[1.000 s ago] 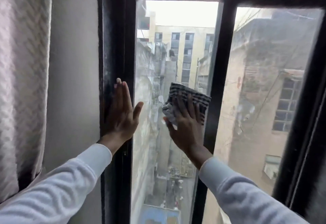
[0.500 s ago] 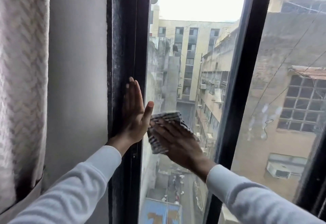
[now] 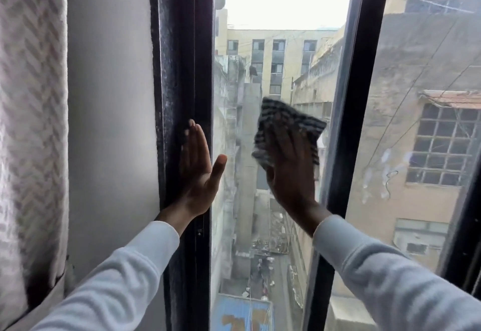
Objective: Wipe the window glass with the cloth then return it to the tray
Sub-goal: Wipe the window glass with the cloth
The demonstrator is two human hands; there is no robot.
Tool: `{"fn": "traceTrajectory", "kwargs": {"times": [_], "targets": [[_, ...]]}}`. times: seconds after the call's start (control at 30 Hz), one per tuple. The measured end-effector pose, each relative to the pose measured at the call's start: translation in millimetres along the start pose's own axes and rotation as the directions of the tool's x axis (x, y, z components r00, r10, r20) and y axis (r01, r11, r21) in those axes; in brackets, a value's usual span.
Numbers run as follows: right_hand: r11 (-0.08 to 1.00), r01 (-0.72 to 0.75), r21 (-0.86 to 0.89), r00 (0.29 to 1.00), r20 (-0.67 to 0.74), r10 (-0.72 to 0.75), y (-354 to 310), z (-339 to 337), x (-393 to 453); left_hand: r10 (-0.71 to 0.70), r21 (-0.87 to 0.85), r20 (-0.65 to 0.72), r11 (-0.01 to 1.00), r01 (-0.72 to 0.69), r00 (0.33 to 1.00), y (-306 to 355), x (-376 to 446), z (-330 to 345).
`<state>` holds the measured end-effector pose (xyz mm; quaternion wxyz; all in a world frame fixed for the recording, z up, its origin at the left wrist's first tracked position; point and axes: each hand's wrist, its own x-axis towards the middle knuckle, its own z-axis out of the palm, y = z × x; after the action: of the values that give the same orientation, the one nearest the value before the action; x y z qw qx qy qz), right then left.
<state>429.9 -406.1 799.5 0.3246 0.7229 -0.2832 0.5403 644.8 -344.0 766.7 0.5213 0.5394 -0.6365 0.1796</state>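
Observation:
A black-and-white checked cloth point(image 3: 283, 119) is pressed flat against the narrow middle pane of window glass point(image 3: 281, 31). My right hand point(image 3: 291, 166) lies spread over the cloth and holds it to the glass near the pane's right side. My left hand point(image 3: 199, 169) rests flat and open against the black window frame point(image 3: 182, 70) at the pane's left edge, thumb out over the glass. No tray is in view.
A pale patterned curtain point(image 3: 28, 122) hangs at far left beside a strip of white wall point(image 3: 109, 96). A black mullion point(image 3: 348, 122) separates the middle pane from a streaked right pane point(image 3: 426, 96). Buildings and an alley lie far below outside.
My right hand has swept the cloth from beside my left thumb up and to the right across the pane. The left hand stays on the frame.

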Motion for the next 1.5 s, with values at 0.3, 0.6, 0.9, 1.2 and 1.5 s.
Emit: {"fn": "traceTrajectory", "kwargs": {"times": [0.3, 0.6, 0.9, 1.2, 1.5], "targets": [[0.997, -0.069, -0.021, 0.996, 0.052, 0.070, 8, -12, 13, -0.004, 0.069, -0.005, 0.998, 0.005, 1.000, 1, -1, 1], [0.995, 0.083, -0.060, 0.986, 0.148, -0.073, -1, -18, 0, -0.032, -0.038, -0.105, 0.999, 0.028, 0.994, 8, -4, -3], [0.992, 0.051, 0.118, 0.994, 0.088, -0.061, 56, -99, -71, 0.074, 0.128, -0.120, 0.990, -0.059, 0.990, 74, -1, -7], [0.976, -0.116, -0.187, 0.969, 0.193, 0.152, 195, -88, -126, 0.388, 0.475, 0.373, 0.701, -0.532, 0.843, 172, -5, 96], [0.958, -0.180, -0.222, 0.973, 0.104, 0.207, 206, -76, -173, 0.363, 0.648, 0.322, 0.589, -0.483, 0.874, 174, -13, 117]]}}
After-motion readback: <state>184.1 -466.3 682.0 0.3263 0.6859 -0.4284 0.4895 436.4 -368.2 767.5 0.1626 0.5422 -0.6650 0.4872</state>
